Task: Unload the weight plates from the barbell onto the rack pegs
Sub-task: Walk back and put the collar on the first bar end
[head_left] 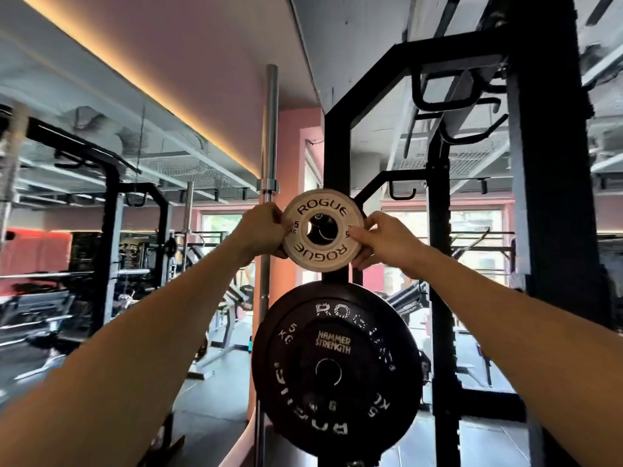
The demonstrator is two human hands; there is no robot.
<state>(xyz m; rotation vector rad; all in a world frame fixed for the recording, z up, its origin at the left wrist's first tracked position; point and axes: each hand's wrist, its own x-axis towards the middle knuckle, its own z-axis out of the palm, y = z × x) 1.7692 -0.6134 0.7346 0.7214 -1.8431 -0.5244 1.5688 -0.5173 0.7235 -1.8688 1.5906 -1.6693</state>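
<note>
Head view: I hold a small tan plate (323, 230) up with both hands, its hole lined up over the rack peg (319, 227) on the black upright (337, 156). Left hand (261, 230) grips the left rim, fingers curled round it; right hand (382, 239) pinches the right rim. Stacked black plates (337, 365) hang just below. A steel barbell (268, 136) stands upright, left of the plate.
</note>
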